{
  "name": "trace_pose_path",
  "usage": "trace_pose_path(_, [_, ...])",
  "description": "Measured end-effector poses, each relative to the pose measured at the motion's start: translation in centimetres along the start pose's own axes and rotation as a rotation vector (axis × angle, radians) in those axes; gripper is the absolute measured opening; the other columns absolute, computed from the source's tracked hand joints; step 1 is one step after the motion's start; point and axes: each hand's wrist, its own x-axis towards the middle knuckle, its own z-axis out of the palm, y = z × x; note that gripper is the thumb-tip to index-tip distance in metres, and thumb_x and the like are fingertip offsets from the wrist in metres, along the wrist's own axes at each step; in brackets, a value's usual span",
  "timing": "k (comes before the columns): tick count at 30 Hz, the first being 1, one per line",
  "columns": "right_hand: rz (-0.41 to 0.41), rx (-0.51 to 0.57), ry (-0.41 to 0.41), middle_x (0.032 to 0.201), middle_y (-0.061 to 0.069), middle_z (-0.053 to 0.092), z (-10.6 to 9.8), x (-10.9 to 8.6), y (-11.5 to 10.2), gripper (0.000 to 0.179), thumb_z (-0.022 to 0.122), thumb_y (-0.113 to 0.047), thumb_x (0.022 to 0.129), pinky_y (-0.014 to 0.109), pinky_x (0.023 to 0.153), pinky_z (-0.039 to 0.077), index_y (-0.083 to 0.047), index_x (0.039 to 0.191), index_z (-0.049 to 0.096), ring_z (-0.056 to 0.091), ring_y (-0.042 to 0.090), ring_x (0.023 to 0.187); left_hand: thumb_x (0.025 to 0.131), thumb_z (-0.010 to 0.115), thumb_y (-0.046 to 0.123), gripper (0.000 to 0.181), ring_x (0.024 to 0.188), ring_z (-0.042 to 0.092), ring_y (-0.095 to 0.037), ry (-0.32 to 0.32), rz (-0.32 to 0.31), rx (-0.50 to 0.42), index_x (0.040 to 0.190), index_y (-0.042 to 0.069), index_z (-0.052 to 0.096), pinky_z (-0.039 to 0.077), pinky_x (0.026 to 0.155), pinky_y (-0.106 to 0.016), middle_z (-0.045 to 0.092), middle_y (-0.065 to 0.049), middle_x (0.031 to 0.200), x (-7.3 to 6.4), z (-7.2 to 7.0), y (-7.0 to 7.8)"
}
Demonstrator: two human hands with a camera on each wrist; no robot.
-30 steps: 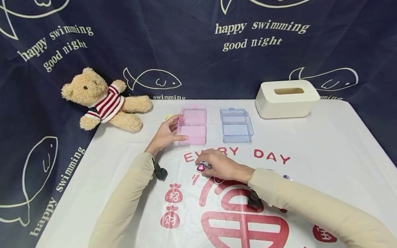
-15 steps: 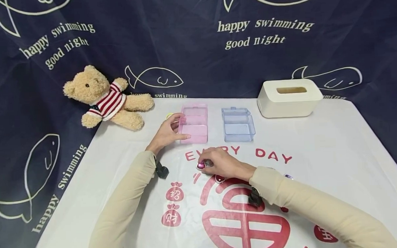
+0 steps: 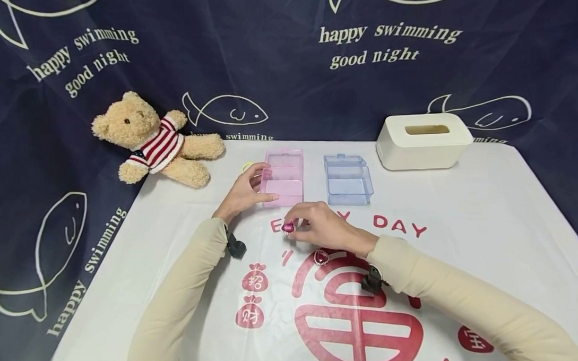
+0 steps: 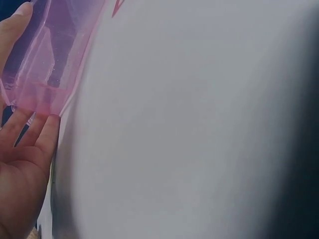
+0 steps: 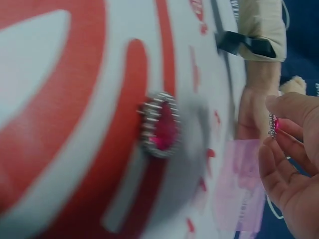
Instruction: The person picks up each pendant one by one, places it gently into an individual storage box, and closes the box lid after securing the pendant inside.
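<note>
The right hand [image 3: 321,226] pinches a pink jewel [image 3: 288,228] between its fingers in front of the open pink box [image 3: 289,189], whose side the left hand [image 3: 241,194] grips between thumb and fingers, and so slight a pinch could drop the jewel onto the worktop [image 3: 491,210].

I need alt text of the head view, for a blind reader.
A person's right hand pinches a pink gem with a silvery rim, while the left hand grips an open, translucent pink plastic box. Beside it stands an open, translucent blue plastic box; a deep pink, teardrop-shaped gem lies on the red-printed white tablecloth.
</note>
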Motion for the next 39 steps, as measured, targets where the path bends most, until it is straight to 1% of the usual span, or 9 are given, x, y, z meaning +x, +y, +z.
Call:
trace_pose_path(5, [-0.017, -0.018, 0.071, 0.098, 0.003, 0.073, -1.4, 1.2, -0.2, 0.021, 0.079, -0.010, 0.078, 0.033, 0.079, 0.057, -0.007, 0.098, 0.072, 0.067, 0.016, 0.090, 0.069, 0.084, -0.001, 0.081, 0.127, 0.051, -0.033, -0.007, -0.001, 0.012, 0.138, 0.006, 0.044, 0.042, 0.110, -0.037, 0.050, -0.017, 0.137, 0.2, 0.1, 0.3])
trace_pose_path(10, [-0.015, -0.041, 0.122, 0.099, 0.005, 0.072, -2.7, 2.9, -0.2, 0.021, 0.077, -0.008, 0.079, 0.033, 0.080, 0.057, -0.006, 0.100, 0.072, 0.066, 0.017, 0.091, 0.070, 0.080, -0.007, 0.080, 0.131, 0.048, -0.033, -0.010, -0.013, 0.000, 0.139, 0.003, 0.042, 0.039, 0.112, -0.037, 0.048, -0.020, 0.139, 0.3, 0.2, 0.5])
trace_pose_path(13, [-0.010, -0.060, 0.148, 0.099, 0.007, 0.072, -3.2, 4.0, 0.0, 0.020, 0.076, -0.008, 0.080, 0.034, 0.082, 0.056, -0.004, 0.099, 0.071, 0.066, 0.018, 0.091, 0.069, 0.078, -0.010, 0.079, 0.131, 0.048, -0.033, -0.011, -0.018, -0.001, 0.138, 0.005, 0.042, 0.039, 0.112, -0.036, 0.048, -0.019, 0.138, 0.5, 0.2, 0.7])
trace_pose_path(16, [0.011, -0.089, 0.156, 0.099, 0.007, 0.072, -3.5, 5.0, 0.3, 0.020, 0.075, -0.007, 0.080, 0.034, 0.085, 0.055, -0.004, 0.099, 0.071, 0.066, 0.019, 0.092, 0.069, 0.079, -0.008, 0.079, 0.129, 0.049, -0.030, -0.012, -0.022, 0.011, 0.137, 0.008, 0.044, 0.041, 0.111, -0.034, 0.050, -0.016, 0.136, 0.6, 0.3, 0.8])
trace_pose_path(20, [0.053, -0.093, 0.150, 0.099, 0.008, 0.073, -3.5, 6.1, 0.8, 0.020, 0.075, -0.008, 0.081, 0.035, 0.084, 0.056, -0.004, 0.100, 0.071, 0.067, 0.020, 0.090, 0.069, 0.081, -0.006, 0.080, 0.128, 0.050, -0.029, -0.024, -0.022, 0.012, 0.138, 0.008, 0.044, 0.041, 0.110, -0.032, 0.050, -0.014, 0.135, 0.9, 0.5, 0.9])
trace_pose_path(26, [0.120, -0.099, 0.137, 0.102, 0.010, 0.072, -3.3, 7.5, 1.9, 0.021, 0.076, -0.009, 0.081, 0.034, 0.085, 0.056, -0.002, 0.101, 0.071, 0.067, 0.022, 0.092, 0.069, 0.081, -0.007, 0.082, 0.129, 0.049, -0.031, -0.042, -0.015, -0.021, 0.140, 0.006, 0.041, 0.040, 0.111, -0.035, 0.049, -0.017, 0.137, 1.2, 0.5, 1.2])
trace_pose_path(30, [0.177, -0.091, 0.103, 0.102, 0.012, 0.072, -2.8, 8.2, 2.9, 0.021, 0.075, -0.007, 0.080, 0.032, 0.086, 0.055, -0.001, 0.100, 0.071, 0.067, 0.023, 0.094, 0.069, 0.083, -0.003, 0.081, 0.127, 0.051, -0.029, -0.038, -0.009, -0.010, 0.138, 0.006, 0.042, 0.042, 0.110, -0.034, 0.050, -0.014, 0.137, 1.2, 0.7, 1.1])
trace_pose_path(34, [0.222, -0.080, 0.054, 0.100, 0.012, 0.072, -1.7, 8.9, 3.6, 0.021, 0.076, -0.006, 0.080, 0.032, 0.085, 0.056, -0.001, 0.100, 0.071, 0.068, 0.023, 0.094, 0.069, 0.084, 0.000, 0.079, 0.126, 0.053, -0.027, -0.021, -0.010, 0.004, 0.137, 0.008, 0.044, 0.043, 0.108, -0.033, 0.051, -0.012, 0.135, 0.7, 0.6, 0.6])
trace_pose_path(39, [0.229, -0.103, -0.009, 0.096, 0.011, 0.074, -0.3, 9.8, 4.0, 0.018, 0.077, -0.006, 0.080, 0.029, 0.081, 0.056, -0.001, 0.097, 0.073, 0.069, 0.022, 0.091, 0.069, 0.083, -0.003, 0.079, 0.125, 0.053, -0.030, -0.004, -0.020, -0.014, 0.136, 0.007, 0.044, 0.045, 0.107, -0.035, 0.051, -0.015, 0.136, 0.0, 0.3, 0.1])
